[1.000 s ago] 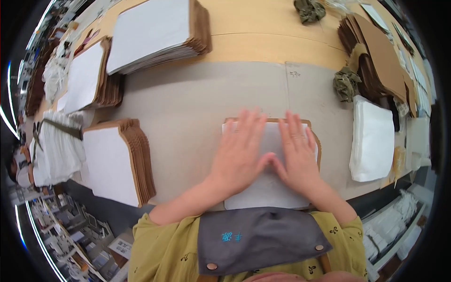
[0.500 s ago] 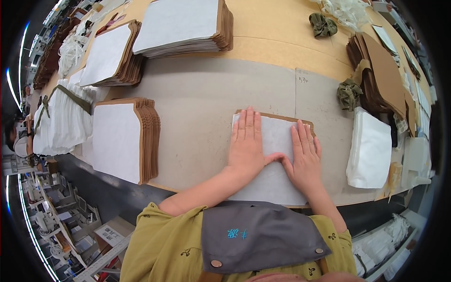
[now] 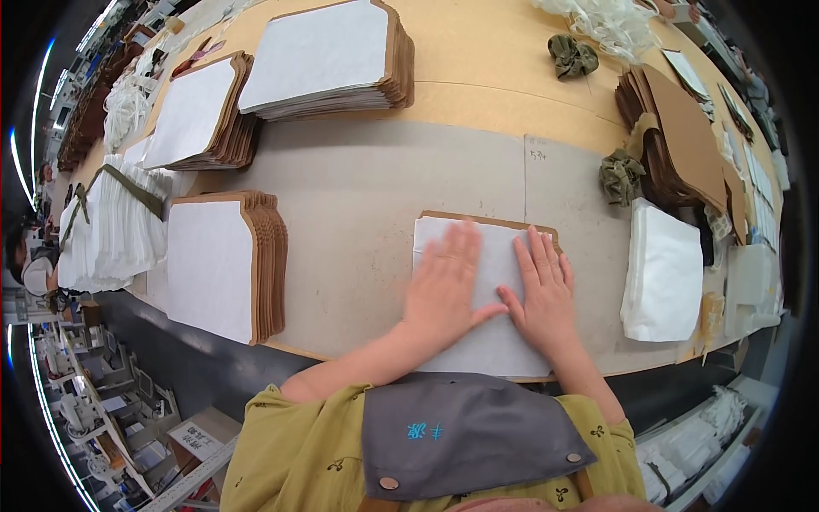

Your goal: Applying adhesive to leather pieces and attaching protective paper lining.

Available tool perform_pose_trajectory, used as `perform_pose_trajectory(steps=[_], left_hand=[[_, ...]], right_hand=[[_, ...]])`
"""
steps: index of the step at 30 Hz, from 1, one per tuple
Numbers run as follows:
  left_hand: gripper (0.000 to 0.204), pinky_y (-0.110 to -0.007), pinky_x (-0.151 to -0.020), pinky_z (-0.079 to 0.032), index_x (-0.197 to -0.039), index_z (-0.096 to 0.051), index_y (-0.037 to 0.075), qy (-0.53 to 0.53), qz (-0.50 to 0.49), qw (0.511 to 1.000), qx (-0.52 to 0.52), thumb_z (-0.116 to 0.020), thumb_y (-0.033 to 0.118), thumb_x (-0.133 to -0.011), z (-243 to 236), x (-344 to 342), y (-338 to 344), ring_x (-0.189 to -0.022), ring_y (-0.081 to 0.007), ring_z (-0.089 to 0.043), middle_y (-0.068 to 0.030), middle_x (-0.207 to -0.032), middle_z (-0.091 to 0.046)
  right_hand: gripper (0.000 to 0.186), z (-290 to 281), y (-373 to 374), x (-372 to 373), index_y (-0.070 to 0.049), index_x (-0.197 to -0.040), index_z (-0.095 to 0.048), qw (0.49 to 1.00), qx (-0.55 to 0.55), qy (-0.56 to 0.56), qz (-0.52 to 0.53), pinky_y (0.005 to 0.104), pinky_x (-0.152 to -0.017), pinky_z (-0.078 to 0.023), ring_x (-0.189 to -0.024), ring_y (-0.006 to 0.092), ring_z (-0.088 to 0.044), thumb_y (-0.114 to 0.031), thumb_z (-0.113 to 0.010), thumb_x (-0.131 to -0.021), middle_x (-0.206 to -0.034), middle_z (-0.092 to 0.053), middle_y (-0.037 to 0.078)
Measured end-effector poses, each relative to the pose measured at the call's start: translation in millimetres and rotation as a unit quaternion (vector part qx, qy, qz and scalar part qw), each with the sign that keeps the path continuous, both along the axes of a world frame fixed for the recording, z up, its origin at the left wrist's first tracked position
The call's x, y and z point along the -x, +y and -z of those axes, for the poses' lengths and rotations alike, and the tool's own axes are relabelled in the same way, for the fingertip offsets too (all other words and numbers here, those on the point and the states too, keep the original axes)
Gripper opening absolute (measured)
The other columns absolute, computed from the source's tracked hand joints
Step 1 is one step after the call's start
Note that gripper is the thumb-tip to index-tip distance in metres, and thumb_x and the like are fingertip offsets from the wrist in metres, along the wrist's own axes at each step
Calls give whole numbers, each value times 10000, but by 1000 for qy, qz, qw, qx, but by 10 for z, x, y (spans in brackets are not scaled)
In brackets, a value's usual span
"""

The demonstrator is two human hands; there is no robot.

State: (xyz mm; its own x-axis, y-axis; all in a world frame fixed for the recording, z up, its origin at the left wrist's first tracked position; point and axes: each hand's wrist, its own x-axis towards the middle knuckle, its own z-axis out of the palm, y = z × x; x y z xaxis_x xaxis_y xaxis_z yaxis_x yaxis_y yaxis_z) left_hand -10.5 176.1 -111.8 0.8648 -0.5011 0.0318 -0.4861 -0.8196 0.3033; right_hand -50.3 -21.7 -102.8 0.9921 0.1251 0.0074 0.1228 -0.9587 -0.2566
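A white sheet (image 3: pixel 488 350) lies in front of me over a brown backing piece (image 3: pixel 433 214), whose edge shows along the far side and at the far right corner. My left hand (image 3: pixel 444 286) is over the sheet's left half, fingers outstretched and slightly blurred by motion; whether it touches cannot be told. Flat on the right half rests my right hand (image 3: pixel 544 286), fingers spread and pointing away from me. Neither hand grips anything.
Stacks of white-topped brown pieces stand at left (image 3: pixel 212 269), far left (image 3: pixel 192 111) and far middle (image 3: pixel 320 51). On the right are folded white pieces (image 3: pixel 664 273), a brown stack (image 3: pixel 682 141) and green cloth bundles (image 3: pixel 621 177). A tied white bundle (image 3: pixel 111 226) sits leftmost.
My left hand has slid toward me from the sheet's far edge. My thumbs have moved apart. The right hand stays spread on the sheet, and the whole view has shifted slightly.
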Motion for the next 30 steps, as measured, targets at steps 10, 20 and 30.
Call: perform_pose_trajectory(steps=[10, 20, 30], left_hand=[[1104, -514, -1223, -180, -1552, -195, -73, 69, -56, 996, 16, -698, 601, -837, 31, -31, 186, -1529, -396, -165, -248, -1644, -164], [878, -543, -1236, -47, -1582, -172, -19, 100, -83, 990, -55, -557, 458, -954, -27, -6, 388, -1552, -358, -97, -185, -1674, -119], [766, -543, -1223, -133, -1562, -291, 16, 55, -12, 997, -53, -581, 378, -953, -15, 55, 535, -1520, -320, -250, -143, -1645, -261]], right_hand=[[722, -9, -9, 25, -124, -1545, -379, 1000, 25, 13, 3, 510, -1214, -128, -1519, 242, -258, -522, -546, -966, -1640, -301, 71], [798, -32, 206, 28, -114, -1572, -322, 998, 17, 41, 42, 510, -1219, -133, -1526, 206, -247, -558, -553, -951, -1654, -271, 53], [772, 8, 340, -118, -158, -1578, -318, 962, -99, 71, -245, 483, -1218, -181, -1512, 169, -279, -587, -502, -964, -1652, -284, 20]])
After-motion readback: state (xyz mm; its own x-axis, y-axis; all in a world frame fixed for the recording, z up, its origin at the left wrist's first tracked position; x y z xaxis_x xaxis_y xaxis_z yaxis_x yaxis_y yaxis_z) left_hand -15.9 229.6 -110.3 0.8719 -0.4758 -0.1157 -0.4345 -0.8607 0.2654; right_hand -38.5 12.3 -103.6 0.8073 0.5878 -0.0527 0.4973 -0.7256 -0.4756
